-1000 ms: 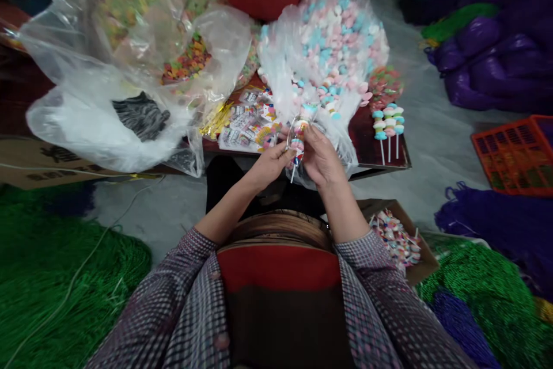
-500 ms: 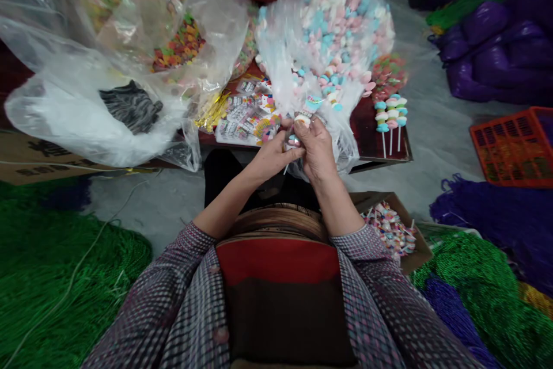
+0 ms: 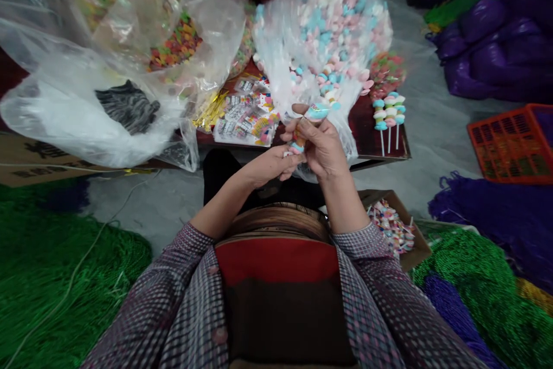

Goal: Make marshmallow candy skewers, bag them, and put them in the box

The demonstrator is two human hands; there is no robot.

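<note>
Just past the table's front edge, my left hand (image 3: 272,165) is closed round the lower part of a marshmallow candy stick (image 3: 296,145). Above it my right hand (image 3: 326,149) pinches the gathered neck of a printed clear candy bag (image 3: 317,111) around the candy. The bag's blue-and-white top fans out over my right fingers. My fingers hide much of the candy and its stick. Flat printed bags (image 3: 246,121) lie left of my hands, beside gold twist ties (image 3: 211,111). Several unwrapped candy sticks (image 3: 390,110) rest at the table's right corner.
A large bag of marshmallows (image 3: 341,18) and bags of gummy candy (image 3: 177,44) cover the table's back. A box of wrapped candies (image 3: 421,254) stands low at my right. An orange crate (image 3: 510,144) and green netting (image 3: 64,265) are on the floor.
My right hand has moved slightly right and now pinches the bag's neck, with the printed top spread above. My left fingers have shifted lower on the candy.
</note>
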